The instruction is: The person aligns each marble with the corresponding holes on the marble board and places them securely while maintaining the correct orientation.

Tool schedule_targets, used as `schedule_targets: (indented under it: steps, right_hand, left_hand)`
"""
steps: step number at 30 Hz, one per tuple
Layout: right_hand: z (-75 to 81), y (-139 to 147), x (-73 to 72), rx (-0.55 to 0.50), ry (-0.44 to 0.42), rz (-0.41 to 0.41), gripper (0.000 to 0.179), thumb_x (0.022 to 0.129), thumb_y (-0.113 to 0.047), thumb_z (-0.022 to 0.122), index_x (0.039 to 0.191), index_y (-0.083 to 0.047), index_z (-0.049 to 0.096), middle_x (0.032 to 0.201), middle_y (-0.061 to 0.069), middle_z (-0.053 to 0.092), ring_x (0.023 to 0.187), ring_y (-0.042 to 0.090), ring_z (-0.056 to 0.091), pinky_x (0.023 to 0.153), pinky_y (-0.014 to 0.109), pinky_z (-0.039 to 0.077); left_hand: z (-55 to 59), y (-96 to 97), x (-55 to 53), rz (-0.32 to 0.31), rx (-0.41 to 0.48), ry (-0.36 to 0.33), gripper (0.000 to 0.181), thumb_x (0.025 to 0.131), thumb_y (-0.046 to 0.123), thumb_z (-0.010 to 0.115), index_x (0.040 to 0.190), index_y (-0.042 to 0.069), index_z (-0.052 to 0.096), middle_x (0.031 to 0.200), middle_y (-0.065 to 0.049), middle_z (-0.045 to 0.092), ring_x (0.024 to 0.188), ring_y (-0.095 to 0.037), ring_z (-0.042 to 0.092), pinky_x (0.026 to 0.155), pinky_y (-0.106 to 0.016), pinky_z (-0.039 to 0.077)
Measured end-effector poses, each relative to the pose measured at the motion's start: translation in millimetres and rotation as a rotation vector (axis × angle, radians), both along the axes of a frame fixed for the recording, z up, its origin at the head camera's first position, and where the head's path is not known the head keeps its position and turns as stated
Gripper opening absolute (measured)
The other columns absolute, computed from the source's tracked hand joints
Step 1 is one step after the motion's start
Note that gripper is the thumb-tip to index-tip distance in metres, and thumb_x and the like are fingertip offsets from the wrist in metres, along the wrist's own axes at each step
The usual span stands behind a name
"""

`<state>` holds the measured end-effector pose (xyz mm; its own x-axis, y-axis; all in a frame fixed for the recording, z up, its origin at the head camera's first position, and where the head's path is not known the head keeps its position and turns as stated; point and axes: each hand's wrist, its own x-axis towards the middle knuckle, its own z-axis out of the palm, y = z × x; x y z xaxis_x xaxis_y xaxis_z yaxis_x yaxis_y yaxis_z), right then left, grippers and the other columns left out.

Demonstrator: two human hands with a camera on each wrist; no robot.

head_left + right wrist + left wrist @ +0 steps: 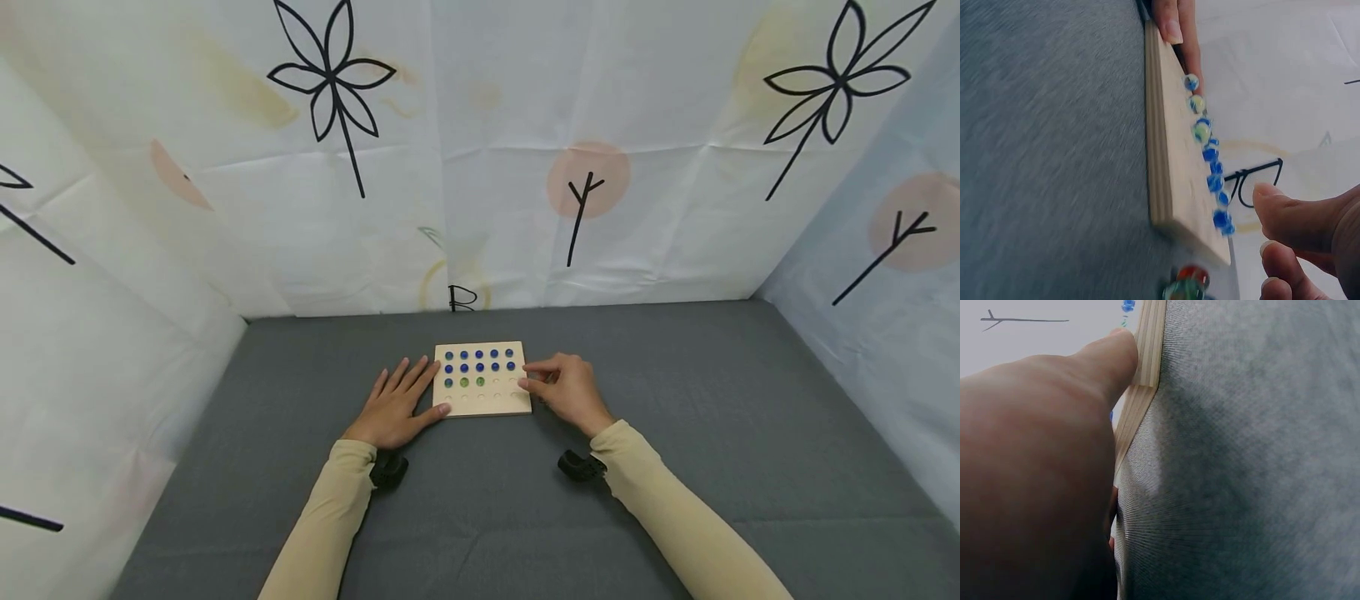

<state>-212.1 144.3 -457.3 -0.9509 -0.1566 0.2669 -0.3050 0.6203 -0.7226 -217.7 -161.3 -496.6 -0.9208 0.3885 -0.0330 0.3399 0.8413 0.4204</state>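
A pale wooden board (491, 402) with shallow round holes lies on the grey cloth. Glass marbles (479, 367) fill its two far rows, mostly blue. In the third row sit one bluish marble (448, 383) and two green ones (472, 382); the nearest row's holes hold none. My left hand (393, 417) is spread flat at the board's left side, its thumb touching the near-left corner. Over the right edge hovers my right hand (572, 392), thumb and index fingertips apart, with nothing seen between them. In the right wrist view its thumb (1304, 219) stands clear of the marbles.
Loose marbles, one red (1193, 275) and one green (1184, 290), lie on the cloth by the board's right corner, with part of another behind. White cloth walls (510, 233) with leaf drawings rise behind and at both sides of the grey surface (675, 375).
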Motion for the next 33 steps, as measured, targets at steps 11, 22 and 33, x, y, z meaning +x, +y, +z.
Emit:
schedule_targets:
  steps: [11,22,33]
  right_hand:
    - [-0.8,29.5,11.1,0.029,-0.01,-0.01,0.027,0.083,-0.014,0.085,0.108,-0.002,0.08,0.077,0.002,0.063,0.059,0.014,0.051,0.049,0.027,0.042]
    - [-2.1,48.5,17.7,0.031,-0.024,-0.041,0.027,0.084,-0.012,0.085,0.108,-0.003,0.08,0.078,0.002,0.064,0.059,0.014,0.051,0.048,0.026,0.042]
    - [-1.8,59.5,23.2,0.071,-0.008,-0.058,0.026,0.084,-0.011,0.085,0.107,-0.002,0.08,0.078,0.003,0.065,0.059,0.013,0.051,0.05,0.025,0.041]
  left_hand:
    - [2.0,1.3,0.1,-0.001,-0.004,-0.008,0.081,0.101,0.06,0.052,0.164,0.02,0.022,0.169,-0.007,0.016,0.155,-0.035,0.005,0.123,-0.058,-0.003]
    - [3.7,2.0,0.1,-0.005,-0.004,-0.013,0.081,0.101,0.061,0.051,0.164,0.021,0.021,0.17,-0.006,0.015,0.156,-0.034,0.005,0.124,-0.057,-0.004]
    - [4.4,1.6,1.2,-0.002,0.003,-0.017,0.081,0.1,0.06,0.051,0.164,0.021,0.021,0.17,-0.006,0.015,0.156,-0.034,0.004,0.124,-0.056,-0.005]
